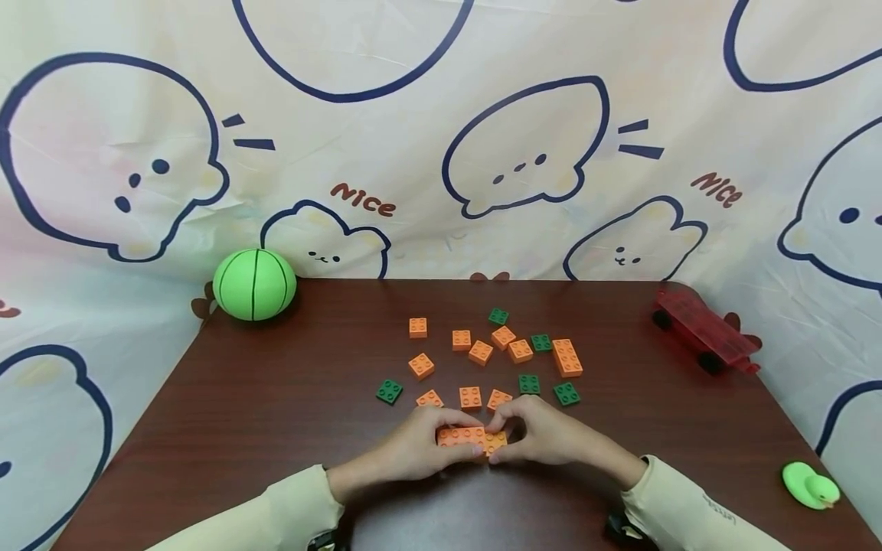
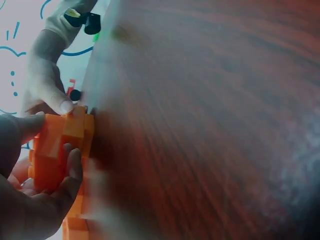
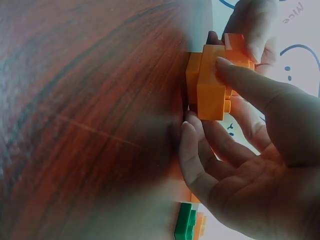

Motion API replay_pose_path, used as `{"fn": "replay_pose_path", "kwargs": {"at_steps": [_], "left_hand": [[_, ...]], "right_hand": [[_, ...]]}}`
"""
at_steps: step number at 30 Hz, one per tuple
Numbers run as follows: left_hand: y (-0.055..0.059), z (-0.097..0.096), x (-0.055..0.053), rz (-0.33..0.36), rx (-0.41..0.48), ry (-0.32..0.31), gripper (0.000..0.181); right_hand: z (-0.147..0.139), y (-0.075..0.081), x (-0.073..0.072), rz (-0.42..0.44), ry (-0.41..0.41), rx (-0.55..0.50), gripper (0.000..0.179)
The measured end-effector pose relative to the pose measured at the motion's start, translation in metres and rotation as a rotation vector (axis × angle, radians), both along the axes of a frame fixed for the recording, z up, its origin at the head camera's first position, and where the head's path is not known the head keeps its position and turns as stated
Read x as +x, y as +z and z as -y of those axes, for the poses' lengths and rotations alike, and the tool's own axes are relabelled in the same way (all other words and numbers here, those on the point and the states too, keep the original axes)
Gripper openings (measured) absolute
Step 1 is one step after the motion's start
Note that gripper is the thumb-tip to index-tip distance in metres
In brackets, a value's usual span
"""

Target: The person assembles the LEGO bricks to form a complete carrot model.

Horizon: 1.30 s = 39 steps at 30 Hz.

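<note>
Near the table's front, my left hand (image 1: 406, 444) grips a long orange building brick (image 1: 460, 436) by its sides, thumb on the near face. My right hand (image 1: 551, 435) pinches a lighter orange brick (image 1: 498, 442) at its right end, thumb in front and index finger behind. The right wrist view shows these orange bricks stacked in steps: the left hand's brick (image 3: 235, 44) on top, the pinched brick (image 3: 212, 97) under it, another orange brick (image 3: 193, 75) lowest, close over the table. The right hand's other fingers are loosely bent beside the stack.
Several small orange bricks (image 1: 471, 398) and green bricks (image 1: 389, 392) lie scattered beyond the hands, with a longer orange brick (image 1: 567, 357) to the right. A green ball (image 1: 255, 285) sits back left, a red toy car (image 1: 706, 329) back right, a green toy duck (image 1: 809, 485) front right.
</note>
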<state>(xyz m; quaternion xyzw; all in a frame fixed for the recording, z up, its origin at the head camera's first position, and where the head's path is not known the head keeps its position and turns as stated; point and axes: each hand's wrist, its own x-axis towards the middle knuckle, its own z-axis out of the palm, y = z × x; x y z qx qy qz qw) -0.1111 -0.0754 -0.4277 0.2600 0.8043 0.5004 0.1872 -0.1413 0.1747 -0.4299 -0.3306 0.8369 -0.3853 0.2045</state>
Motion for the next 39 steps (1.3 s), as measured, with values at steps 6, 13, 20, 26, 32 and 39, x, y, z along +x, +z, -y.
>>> {"fn": "replay_pose_path", "kwargs": {"at_steps": [6, 13, 20, 26, 32, 39], "left_hand": [[-0.003, 0.003, 0.002, -0.021, -0.002, -0.004, 0.027], [-0.008, 0.0, 0.002, -0.049, 0.005, -0.048, 0.026], [-0.005, -0.003, -0.006, -0.058, -0.015, -0.08, 0.025], [-0.001, -0.005, -0.008, -0.065, -0.044, -0.061, 0.031], [-0.001, -0.001, -0.006, -0.139, -0.115, -0.031, 0.037], [-0.001, -0.001, -0.005, -0.114, -0.098, -0.046, 0.032]], "right_hand": [[0.005, -0.004, 0.0, 0.004, 0.009, -0.011, 0.02], [0.002, -0.003, 0.004, 0.016, 0.0, -0.004, 0.02], [-0.004, 0.002, 0.004, -0.039, 0.01, 0.027, 0.023], [-0.025, 0.03, -0.007, -0.145, -0.053, 0.109, 0.028], [-0.058, 0.048, -0.039, -0.328, -0.433, 0.301, 0.022], [-0.08, 0.03, -0.067, -0.346, -0.625, 0.428, 0.037]]}}
